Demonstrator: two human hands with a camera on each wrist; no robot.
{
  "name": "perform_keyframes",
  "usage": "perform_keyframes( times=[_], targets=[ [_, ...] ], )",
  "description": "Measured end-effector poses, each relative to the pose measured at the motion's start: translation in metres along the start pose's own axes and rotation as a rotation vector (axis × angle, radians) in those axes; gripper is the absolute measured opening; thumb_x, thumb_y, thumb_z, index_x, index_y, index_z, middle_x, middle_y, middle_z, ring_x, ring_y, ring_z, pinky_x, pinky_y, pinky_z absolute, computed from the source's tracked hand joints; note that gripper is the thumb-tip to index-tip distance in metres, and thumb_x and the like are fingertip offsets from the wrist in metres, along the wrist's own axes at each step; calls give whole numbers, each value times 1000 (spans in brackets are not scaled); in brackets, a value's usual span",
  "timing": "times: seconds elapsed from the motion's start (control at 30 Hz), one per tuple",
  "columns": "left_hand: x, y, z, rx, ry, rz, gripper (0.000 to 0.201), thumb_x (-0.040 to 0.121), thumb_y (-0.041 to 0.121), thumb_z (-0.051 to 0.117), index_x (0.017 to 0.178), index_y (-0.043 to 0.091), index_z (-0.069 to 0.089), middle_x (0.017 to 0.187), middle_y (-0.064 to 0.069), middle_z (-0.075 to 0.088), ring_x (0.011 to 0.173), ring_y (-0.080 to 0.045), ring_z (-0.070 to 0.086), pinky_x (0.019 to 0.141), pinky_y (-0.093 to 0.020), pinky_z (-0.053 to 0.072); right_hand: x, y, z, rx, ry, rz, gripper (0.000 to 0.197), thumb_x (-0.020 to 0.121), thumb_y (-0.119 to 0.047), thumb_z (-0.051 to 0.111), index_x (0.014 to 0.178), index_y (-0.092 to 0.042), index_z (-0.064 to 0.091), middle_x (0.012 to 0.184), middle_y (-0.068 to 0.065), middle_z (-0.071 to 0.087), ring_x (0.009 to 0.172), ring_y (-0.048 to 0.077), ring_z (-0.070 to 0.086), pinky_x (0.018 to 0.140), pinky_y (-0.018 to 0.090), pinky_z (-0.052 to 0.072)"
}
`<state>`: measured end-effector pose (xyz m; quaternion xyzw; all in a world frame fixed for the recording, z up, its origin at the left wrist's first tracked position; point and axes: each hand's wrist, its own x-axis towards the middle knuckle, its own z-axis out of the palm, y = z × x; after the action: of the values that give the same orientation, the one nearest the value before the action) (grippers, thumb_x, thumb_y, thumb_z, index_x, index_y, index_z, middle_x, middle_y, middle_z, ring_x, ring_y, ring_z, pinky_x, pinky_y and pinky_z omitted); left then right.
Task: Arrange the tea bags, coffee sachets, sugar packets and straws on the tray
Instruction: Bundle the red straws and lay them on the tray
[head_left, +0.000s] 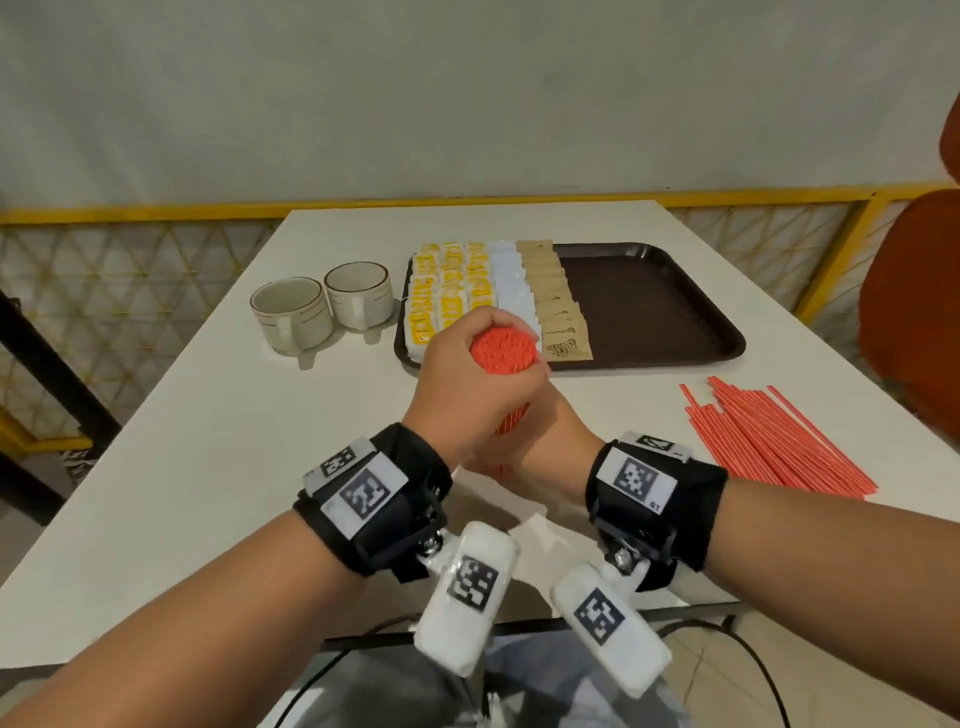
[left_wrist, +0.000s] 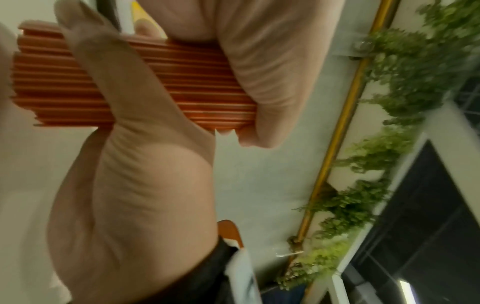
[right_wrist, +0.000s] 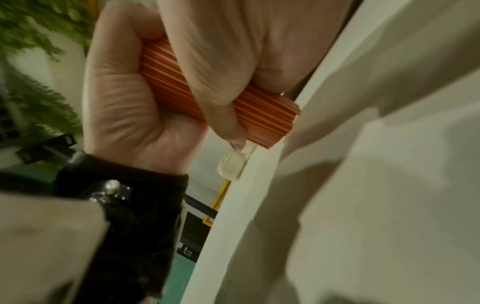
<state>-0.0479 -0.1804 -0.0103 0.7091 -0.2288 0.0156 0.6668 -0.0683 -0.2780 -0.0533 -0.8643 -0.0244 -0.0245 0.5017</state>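
Red-orange straws, a thick bundle (head_left: 503, 349), stand upright over the white surface (head_left: 208, 441), gripped by both hands: the left hand (head_left: 457, 384) wraps the upper part, the right hand (head_left: 540, 436) curls round the lower part. More loose straws (head_left: 769, 441) lie on the surface to the right. Behind, the brown tray (head_left: 649, 306) holds rows of yellow sachets (head_left: 452, 291), white packets (head_left: 511, 283) and brown packets (head_left: 558, 312) on its left half. Two cups (head_left: 322, 306) stand left of the tray.
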Motion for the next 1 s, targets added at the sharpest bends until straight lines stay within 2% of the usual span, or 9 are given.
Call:
perform_keyframes(
  times=[0.07, 0.23, 0.37, 0.47, 0.53, 0.6, 0.7, 0.87, 1.0],
  targets=[
    [1, -4, 0, 40, -44, -53, 26, 73, 6, 76, 83, 24, 61, 90, 2, 62, 88, -14, 60, 74, -24, 49, 3, 8, 10, -111, 27, 49, 47, 75, -21, 72, 117, -20, 52, 94, -13, 53, 98, 13, 60, 74, 14, 46],
    [0, -5, -4, 57, -72, -80, 26, 70, 10, 78, 81, 26, 61, 92, -4, 63, 90, -20, 61, 78, -31, 52, 0, 6, 10, -185, 14, 50, 45, 75, -17, 76, 115, -17, 56, 96, -3, 60, 83, 10, 58, 70, 20, 50],
    [20, 12, -7, -92, -38, -196, 26, 59, 14, 77, 79, 22, 64, 90, -11, 66, 91, -34, 65, 83, -47, 56, -6, -8, -6, 389, -21, 132, 30, 71, 0, 78, 94, -9, 60, 70, 7, 59, 50, 9, 58, 50, 23, 49],
    [57, 36, 1, -251, -95, -205, 19, 75, -6, 67, 83, 9, 59, 73, -9, 63, 71, -27, 65, 66, -36, 59, 12, -24, -33, 359, 116, 20, 32, 77, 1, 73, 102, -12, 57, 77, 7, 60, 55, 8, 59, 51, 21, 49],
    [88, 48, 14, -335, -132, -233, 13, 82, -6, 63, 79, 6, 59, 64, -7, 63, 64, -21, 66, 58, -31, 57, 28, -34, -56, 318, 206, -33, 22, 79, -3, 72, 90, -15, 57, 74, 3, 59, 55, 5, 58, 52, 20, 49],
    [118, 48, 29, -396, -178, -308, 6, 84, 6, 67, 83, 8, 62, 71, -8, 66, 75, -23, 68, 65, -34, 57, 43, -36, -82, 359, 226, -5, 16, 82, -9, 70, 80, -16, 56, 67, -1, 58, 52, 6, 56, 51, 21, 46],
    [152, 34, 57, -305, -258, -376, 28, 85, 26, 70, 105, 7, 62, 96, -13, 70, 91, -26, 67, 81, -37, 57, 67, -22, -121, 364, 183, 99, 12, 85, -12, 66, 78, -16, 57, 59, -4, 60, 50, 8, 58, 46, 21, 45],
    [188, -9, 109, 30, -346, -424, 45, 88, 36, 66, 114, 0, 63, 105, -15, 69, 90, -30, 68, 81, -38, 58, 112, 24, -183, 145, 229, 343, 23, 76, -7, 66, 98, -7, 65, 86, 18, 68, 75, 29, 67, 74, 43, 57],
    [216, -23, 135, 326, -374, -462, 44, 92, 41, 58, 115, 4, 62, 92, -7, 61, 57, -10, 52, 36, -11, 40, 137, 55, -212, -11, 185, 466, 13, 81, -10, 66, 93, -7, 62, 77, 14, 65, 65, 25, 63, 57, 30, 53]
  ],
)
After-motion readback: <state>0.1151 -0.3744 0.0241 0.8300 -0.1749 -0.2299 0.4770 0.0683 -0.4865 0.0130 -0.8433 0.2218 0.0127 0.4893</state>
